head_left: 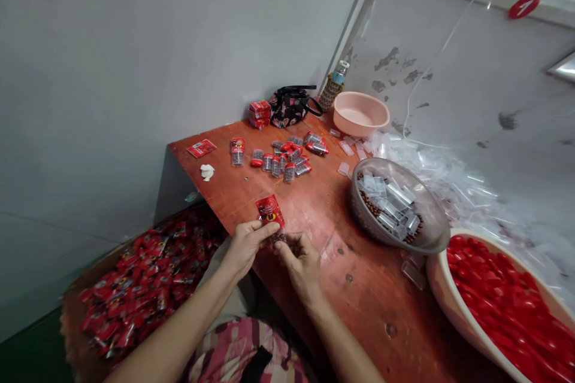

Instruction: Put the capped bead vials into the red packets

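White numeral 1 on round red sign (523, 6) on wall (453, 30); print on red packet (270, 211) too small to read.

Packing workroom, wooden bench (359, 305), basin of lids (442, 287)

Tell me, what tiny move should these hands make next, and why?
Probably the right hand should ease the small brown beaded piece toward the red sachet that the left hand pinches, because the sachet sits right beside it. The piece is too small to see clearly, so this is only my best guess.
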{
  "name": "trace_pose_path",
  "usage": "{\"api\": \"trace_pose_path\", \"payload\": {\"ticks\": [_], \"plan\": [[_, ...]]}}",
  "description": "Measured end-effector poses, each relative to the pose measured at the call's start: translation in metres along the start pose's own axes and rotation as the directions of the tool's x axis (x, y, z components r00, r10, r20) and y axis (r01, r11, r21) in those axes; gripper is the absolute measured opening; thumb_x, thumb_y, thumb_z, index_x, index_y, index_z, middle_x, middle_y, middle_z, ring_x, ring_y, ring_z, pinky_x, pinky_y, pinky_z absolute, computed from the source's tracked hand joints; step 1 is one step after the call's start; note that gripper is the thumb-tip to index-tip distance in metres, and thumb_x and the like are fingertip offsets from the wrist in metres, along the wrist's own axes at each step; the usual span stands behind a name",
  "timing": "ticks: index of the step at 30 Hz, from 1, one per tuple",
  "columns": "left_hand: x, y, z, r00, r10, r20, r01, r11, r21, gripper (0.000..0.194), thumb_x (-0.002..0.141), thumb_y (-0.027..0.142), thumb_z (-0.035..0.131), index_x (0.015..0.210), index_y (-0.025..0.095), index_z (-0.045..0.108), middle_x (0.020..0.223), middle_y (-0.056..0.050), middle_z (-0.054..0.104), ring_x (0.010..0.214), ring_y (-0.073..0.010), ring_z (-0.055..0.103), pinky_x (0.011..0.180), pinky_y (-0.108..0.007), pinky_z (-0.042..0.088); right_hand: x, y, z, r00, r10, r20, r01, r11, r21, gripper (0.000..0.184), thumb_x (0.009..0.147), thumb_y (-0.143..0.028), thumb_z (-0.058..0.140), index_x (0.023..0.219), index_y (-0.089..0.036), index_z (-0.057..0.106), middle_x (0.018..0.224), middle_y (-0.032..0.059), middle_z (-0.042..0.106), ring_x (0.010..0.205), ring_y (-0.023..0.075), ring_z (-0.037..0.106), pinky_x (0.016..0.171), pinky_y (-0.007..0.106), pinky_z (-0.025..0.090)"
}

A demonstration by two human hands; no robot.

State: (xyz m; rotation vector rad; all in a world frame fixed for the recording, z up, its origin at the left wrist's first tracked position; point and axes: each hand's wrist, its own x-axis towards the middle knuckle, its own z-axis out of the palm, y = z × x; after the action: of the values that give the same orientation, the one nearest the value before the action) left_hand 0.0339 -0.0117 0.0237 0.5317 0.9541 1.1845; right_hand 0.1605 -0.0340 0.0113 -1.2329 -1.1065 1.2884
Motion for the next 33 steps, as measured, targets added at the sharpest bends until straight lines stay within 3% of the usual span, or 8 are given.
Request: {"api": "trace_pose_path", "payload": {"ticks": [5,11,17,24,27,30,33], "plan": [[-0.004,-0.001,0.002,0.999,-0.011,0.035,0.012,1.000,-0.011,0.019,0.066,0.027,0.068,0.062,0.009,0.063,0.057,-0.004,0.060,0.051,-0.0137,0.055,0.055,-0.028,0.046,0.008,0.002,0.000,0.975,0.188,0.117,-0.211,0.950,0.231,0.024,0.068,-0.033,0.067,0.069,-0.015,0.052,0.048,-0.0047,0.053,0.032,0.0055,0.042,0.030,0.016,0.031],[-0.007,-0.008,0.003,0.998,-0.061,0.027,0.063,0.997,-0.049,0.018,0.064,0.027,0.069,0.064,0.010,0.065,0.059,-0.004,0.062,0.053,-0.0146,0.057,0.056,-0.030,0.049,0.011,-0.003,-0.001,0.996,0.083,0.039,-0.087,0.991,0.106,0.021,0.067,-0.030,0.070,0.077,-0.017,0.057,0.061,-0.0033,0.058,0.046,0.0085,0.052,0.043,0.019,0.044],[-0.012,-0.007,-0.008,0.999,-0.041,-0.011,0.039,0.989,-0.146,0.020,0.067,0.028,0.068,0.066,0.008,0.065,0.064,-0.006,0.064,0.055,-0.0137,0.057,0.056,-0.028,0.049,0.012,-0.004,-0.002,0.960,0.077,0.268,-0.125,0.978,0.169,0.027,0.068,-0.028,0.069,0.091,-0.018,0.062,0.080,0.0011,0.065,0.062,0.0129,0.059,0.062,0.028,0.050],[-0.024,-0.009,-0.009,0.998,-0.051,-0.031,0.046,0.989,-0.140,0.017,0.067,0.024,0.068,0.069,0.007,0.066,0.069,-0.008,0.067,0.063,-0.0153,0.062,0.064,-0.027,0.050,0.014,-0.003,0.015,0.978,0.097,0.187,-0.130,0.977,0.170,0.016,0.067,-0.027,0.069,0.073,-0.017,0.058,0.055,-0.0040,0.059,0.048,0.0106,0.056,0.048,0.022,0.046],[-0.031,-0.004,-0.021,0.993,-0.026,-0.118,-0.001,0.975,-0.221,0.019,0.067,0.026,0.069,0.074,0.009,0.066,0.080,-0.011,0.069,0.076,-0.0200,0.064,0.074,-0.031,0.050,0.015,-0.004,0.019,0.974,0.104,0.204,-0.139,0.976,0.165,0.020,0.065,-0.029,0.071,0.074,-0.017,0.058,0.055,-0.0039,0.059,0.047,0.0114,0.056,0.046,0.022,0.046],[-0.037,0.002,-0.040,0.950,0.055,-0.308,-0.154,0.939,-0.307,0.032,0.069,0.040,0.065,0.087,0.013,0.064,0.094,-0.012,0.068,0.091,-0.0231,0.062,0.079,-0.033,0.050,0.017,-0.005,0.013,0.976,0.095,0.194,-0.124,0.981,0.148,0.020,0.066,-0.030,0.070,0.077,-0.018,0.058,0.058,-0.0029,0.060,0.048,0.0118,0.056,0.045,0.023,0.046],[-0.038,0.002,-0.052,0.917,0.089,-0.388,-0.159,0.976,-0.151,0.042,0.069,0.044,0.062,0.101,0.017,0.060,0.098,-0.013,0.067,0.089,-0.0239,0.063,0.076,-0.036,0.050,0.022,-0.004,0.002,0.983,0.083,0.167,-0.101,0.990,0.101,0.017,0.070,-0.030,0.066,0.077,-0.017,0.058,0.056,-0.0030,0.059,0.046,0.0102,0.054,0.044,0.021,0.044]]}}
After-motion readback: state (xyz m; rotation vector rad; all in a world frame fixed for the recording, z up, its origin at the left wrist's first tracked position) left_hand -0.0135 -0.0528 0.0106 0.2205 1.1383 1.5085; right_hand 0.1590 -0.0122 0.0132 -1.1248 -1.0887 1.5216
